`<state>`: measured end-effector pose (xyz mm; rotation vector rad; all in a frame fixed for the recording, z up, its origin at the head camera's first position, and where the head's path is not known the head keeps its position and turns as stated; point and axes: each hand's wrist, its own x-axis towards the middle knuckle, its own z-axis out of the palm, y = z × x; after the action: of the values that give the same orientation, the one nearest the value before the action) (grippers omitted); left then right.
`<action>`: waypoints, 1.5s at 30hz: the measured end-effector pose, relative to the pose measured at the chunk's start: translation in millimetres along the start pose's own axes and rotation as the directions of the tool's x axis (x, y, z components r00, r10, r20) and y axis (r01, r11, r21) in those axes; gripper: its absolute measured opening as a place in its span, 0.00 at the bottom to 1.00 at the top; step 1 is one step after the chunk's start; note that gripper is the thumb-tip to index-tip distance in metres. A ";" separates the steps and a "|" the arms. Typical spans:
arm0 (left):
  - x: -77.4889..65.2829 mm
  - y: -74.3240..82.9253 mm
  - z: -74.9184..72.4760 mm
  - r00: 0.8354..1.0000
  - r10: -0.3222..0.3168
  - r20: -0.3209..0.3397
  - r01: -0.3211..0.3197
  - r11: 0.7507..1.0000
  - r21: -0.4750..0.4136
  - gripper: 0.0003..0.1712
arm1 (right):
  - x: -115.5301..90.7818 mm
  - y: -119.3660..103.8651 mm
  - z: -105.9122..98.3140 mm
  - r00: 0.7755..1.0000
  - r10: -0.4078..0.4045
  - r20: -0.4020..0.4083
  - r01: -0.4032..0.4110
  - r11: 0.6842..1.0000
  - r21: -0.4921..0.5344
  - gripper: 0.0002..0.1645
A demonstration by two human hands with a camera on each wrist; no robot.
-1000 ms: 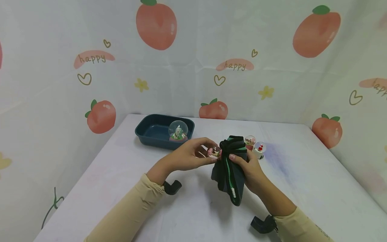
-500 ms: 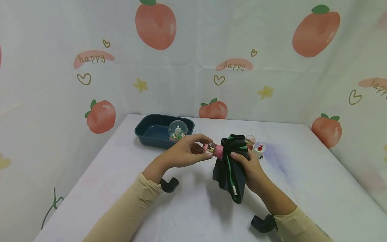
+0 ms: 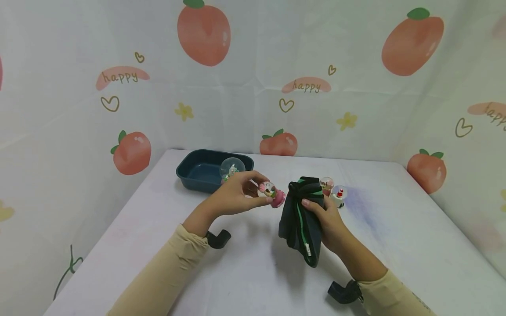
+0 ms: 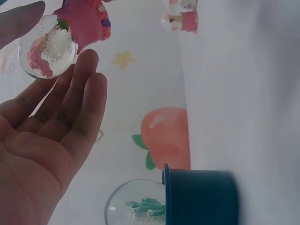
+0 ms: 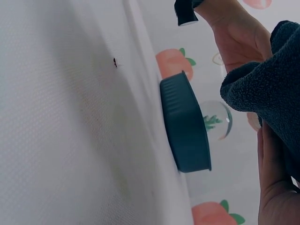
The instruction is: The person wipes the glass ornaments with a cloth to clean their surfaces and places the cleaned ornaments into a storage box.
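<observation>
My left hand (image 3: 227, 195) pinches a small snow globe (image 3: 278, 198) by its clear dome, between thumb and fingers. The globe is tilted, its pink base pointing right towards a dark towel (image 3: 301, 221). In the left wrist view that pink base (image 4: 86, 23) shows at the top, above my upturned palm (image 4: 33, 154). My right hand (image 3: 332, 224) grips the towel, which is gathered at the top, has green edging and hangs down in folds. Its terry surface (image 5: 286, 93) fills the right side of the right wrist view. A gap separates globe and towel.
A dark teal tray (image 3: 193, 182) stands at the back left, with a larger snow globe (image 3: 230, 166) in it, partly behind my left hand. Two small snow globes, one pink-based (image 3: 327, 183) and one white-based (image 3: 338, 197), stand just beyond my right hand.
My left hand has drawn the small snow globe leftwards, away from the towel, and its pink base has come into sight. The right hand and towel have barely moved.
</observation>
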<state>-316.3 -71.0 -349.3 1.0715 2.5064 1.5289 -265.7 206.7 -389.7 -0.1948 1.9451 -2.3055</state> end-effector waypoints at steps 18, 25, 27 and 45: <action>-2.8 -1.6 -10.1 0.998 -0.019 -0.063 0.028 0.991 0.133 0.22 | 1.2 3.0 -0.9 0.999 -0.029 0.044 0.029 1.000 0.009 0.12; -5.2 -4.5 -15.7 0.994 -0.041 -0.102 0.058 0.984 0.166 0.22 | 1.1 3.7 -1.2 0.998 -0.035 0.051 0.035 0.999 -0.001 0.13; -5.7 -5.2 -17.8 0.992 -0.046 -0.116 0.065 0.984 0.163 0.21 | 0.9 3.5 -1.1 0.998 -0.033 0.052 0.034 0.999 -0.005 0.13; -9.2 -9.3 -42.3 0.966 -0.085 -0.243 0.118 0.985 0.125 0.16 | -0.7 2.2 0.5 0.998 -0.036 0.050 0.037 0.999 -0.022 0.14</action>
<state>-329.0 -111.7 -337.5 0.7982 2.8135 1.5593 -264.9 206.0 -391.7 -0.2900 1.9609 -2.2787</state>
